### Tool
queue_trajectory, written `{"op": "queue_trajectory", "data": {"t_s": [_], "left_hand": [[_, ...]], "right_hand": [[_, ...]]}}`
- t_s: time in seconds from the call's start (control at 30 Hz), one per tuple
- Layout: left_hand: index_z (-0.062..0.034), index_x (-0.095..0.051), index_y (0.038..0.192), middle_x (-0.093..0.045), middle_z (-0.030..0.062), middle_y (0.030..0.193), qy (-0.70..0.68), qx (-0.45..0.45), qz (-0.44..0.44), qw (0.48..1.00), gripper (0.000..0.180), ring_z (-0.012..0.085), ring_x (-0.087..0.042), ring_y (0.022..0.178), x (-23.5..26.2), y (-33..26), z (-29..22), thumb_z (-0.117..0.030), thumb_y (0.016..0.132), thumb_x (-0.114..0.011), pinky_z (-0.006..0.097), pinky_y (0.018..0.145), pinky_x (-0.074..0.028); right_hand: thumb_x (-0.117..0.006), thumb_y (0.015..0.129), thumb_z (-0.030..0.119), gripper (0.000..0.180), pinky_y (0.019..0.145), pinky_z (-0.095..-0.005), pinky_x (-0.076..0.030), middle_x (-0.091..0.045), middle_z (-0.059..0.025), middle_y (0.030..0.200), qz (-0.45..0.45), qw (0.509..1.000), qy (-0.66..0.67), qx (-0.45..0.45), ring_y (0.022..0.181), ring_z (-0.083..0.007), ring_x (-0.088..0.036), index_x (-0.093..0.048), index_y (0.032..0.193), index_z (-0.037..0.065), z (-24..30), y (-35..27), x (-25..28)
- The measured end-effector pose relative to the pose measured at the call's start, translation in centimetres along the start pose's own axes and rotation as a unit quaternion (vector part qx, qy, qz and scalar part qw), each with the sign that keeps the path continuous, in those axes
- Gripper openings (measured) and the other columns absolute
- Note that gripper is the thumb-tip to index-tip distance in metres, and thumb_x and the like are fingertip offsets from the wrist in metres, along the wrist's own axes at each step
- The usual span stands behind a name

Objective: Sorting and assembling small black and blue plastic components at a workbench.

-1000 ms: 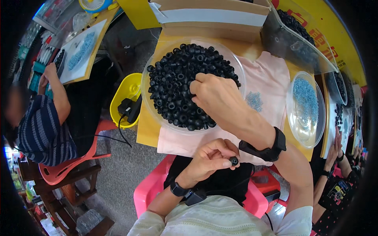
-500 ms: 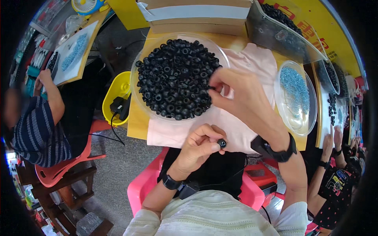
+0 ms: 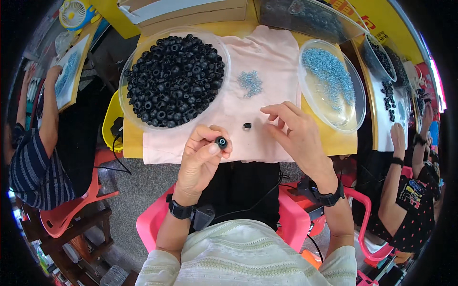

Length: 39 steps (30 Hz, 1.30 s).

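Note:
Between the thumb and fingers of my left hand [image 3: 202, 155] is a small round black cap [image 3: 221, 142], its hollow end facing up and showing a pale ring inside. My right hand [image 3: 298, 136] is over the pink cloth [image 3: 267, 50], its fingers curved and apart with nothing between them. A loose black piece [image 3: 247, 126] lies on the cloth between the two hands, apart from both. Beyond my left hand stands a wide clear bowl [image 3: 227, 76] heaped with similar hollow black caps. A small pile of tiny pale-blue pieces [image 3: 250, 84] rests on the cloth right of the bowl.
Right of the cloth, a clear oval tub [image 3: 324, 107] holds more pale-blue pieces. A cardboard box [image 3: 191, 14] and a clear bin [image 3: 305, 19] of black parts line the back. A yellow bucket [image 3: 109, 124] stands left of the table. People sit working at both sides.
My right hand has left the bowl and moved to the right side of the cloth. A black piece now lies on the cloth. The view has shifted; my left hand keeps its cap.

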<state>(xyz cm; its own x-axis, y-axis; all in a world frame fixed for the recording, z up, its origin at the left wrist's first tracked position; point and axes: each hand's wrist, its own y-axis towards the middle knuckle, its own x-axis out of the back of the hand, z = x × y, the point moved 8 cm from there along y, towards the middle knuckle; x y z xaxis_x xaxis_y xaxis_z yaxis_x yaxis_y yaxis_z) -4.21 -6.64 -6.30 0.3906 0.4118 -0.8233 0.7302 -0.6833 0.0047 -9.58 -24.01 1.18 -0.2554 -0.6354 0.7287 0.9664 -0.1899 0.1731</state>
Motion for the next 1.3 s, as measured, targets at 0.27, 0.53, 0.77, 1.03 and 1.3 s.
{"op": "queue_trajectory", "data": {"t_s": [0.27,0.53,0.77,1.03,1.3], "left_hand": [[-0.0030,-0.060,0.113,-0.062,0.0110,0.104,0.019,0.016,-0.019,1.000,0.023,0.0175,-0.060,0.092,0.2,0.2,0.3,-0.006,0.090,-0.064,0.028,0.081,-0.048],[0.0004,-0.060,0.112,-0.064,0.0137,0.108,-0.005,0.022,-0.018,1.000,0.020,0.0192,-0.065,0.093,-0.1,0.1,0.5,-0.006,0.093,-0.062,0.029,0.082,-0.055],[0.0016,-0.060,0.115,-0.067,0.0128,0.106,0.066,0.047,-0.029,0.996,0.021,0.0185,-0.067,0.095,-2.2,-0.6,0.5,-0.004,0.095,-0.061,0.029,0.083,-0.056],[0.0019,-0.060,0.117,-0.068,0.0135,0.105,0.062,0.061,-0.022,0.996,0.022,0.0187,-0.068,0.094,-3.4,-1.3,1.1,-0.003,0.095,-0.061,0.030,0.083,-0.056],[0.0018,-0.063,0.114,-0.070,0.0135,0.102,0.076,0.063,-0.025,0.995,0.020,0.0193,-0.069,0.091,-3.7,-1.6,1.5,-0.001,0.094,-0.062,0.030,0.083,-0.057]], "right_hand": [[-0.069,0.080,0.007,0.017,0.068,-0.0374,-0.053,-0.061,-0.0102,0.087,-0.046,0.997,-0.025,0.050,0.082,-0.0282,-0.064,-0.066,0.097,0.008,1.1,-0.7,-2.5],[-0.068,0.084,0.002,0.012,0.066,-0.0297,-0.055,-0.066,-0.0096,0.089,-0.018,0.983,0.176,-0.037,0.080,-0.0214,-0.069,-0.063,0.095,0.002,1.6,-0.7,-1.3],[-0.069,0.085,-0.002,0.015,0.068,-0.0257,-0.056,-0.067,-0.0076,0.090,0.038,0.950,0.304,-0.058,0.077,-0.0132,-0.067,-0.067,0.100,-0.002,4.3,-1.5,0.2],[-0.065,0.087,-0.005,0.017,0.069,-0.0261,-0.056,-0.066,-0.0093,0.094,0.001,0.942,0.335,0.008,0.080,-0.0148,-0.067,-0.068,0.103,-0.002,4.8,-2.2,0.9],[-0.064,0.088,-0.006,0.017,0.069,-0.0259,-0.056,-0.064,-0.0092,0.096,-0.013,0.942,0.333,0.041,0.080,-0.0146,-0.066,-0.069,0.104,-0.001,5.2,-2.9,1.0]]}}
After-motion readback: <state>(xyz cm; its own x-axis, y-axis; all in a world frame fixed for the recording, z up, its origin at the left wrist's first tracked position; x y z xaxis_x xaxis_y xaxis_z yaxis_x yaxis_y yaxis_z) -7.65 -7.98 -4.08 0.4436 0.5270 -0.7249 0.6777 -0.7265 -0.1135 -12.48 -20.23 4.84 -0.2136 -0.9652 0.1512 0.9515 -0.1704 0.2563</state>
